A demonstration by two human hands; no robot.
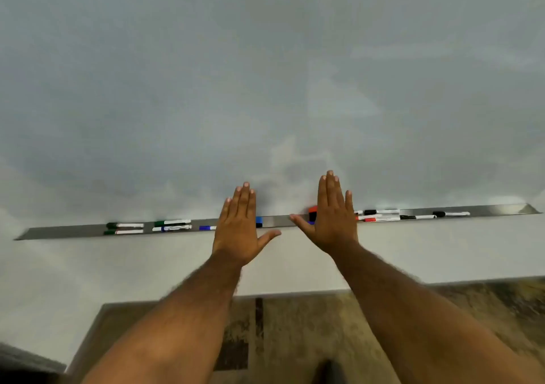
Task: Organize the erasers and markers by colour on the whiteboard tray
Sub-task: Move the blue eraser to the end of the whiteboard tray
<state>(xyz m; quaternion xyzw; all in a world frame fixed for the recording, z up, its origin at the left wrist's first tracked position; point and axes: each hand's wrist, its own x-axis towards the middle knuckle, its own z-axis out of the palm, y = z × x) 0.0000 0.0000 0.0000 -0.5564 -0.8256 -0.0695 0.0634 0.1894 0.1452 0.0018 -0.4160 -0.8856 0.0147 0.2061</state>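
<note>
A long metal whiteboard tray (277, 221) runs across the view. Green markers (125, 228) lie at its left, then a green and a blue marker (172, 225), then another blue marker (207, 228). My left hand (240, 227) is held flat in front of the tray with straight fingers, holding nothing; a blue eraser (259, 221) peeks out to its right. My right hand (331, 215) is also flat and empty, partly hiding a red eraser (312, 209). Red and black markers (383, 215) lie to the right, with one more black marker (451, 214) farther along.
The whiteboard (265, 89) fills the upper view, smudged grey. Below the tray is a pale wall (442, 251), then patterned carpet (295, 339). A dark object (23, 366) sits at the bottom left corner.
</note>
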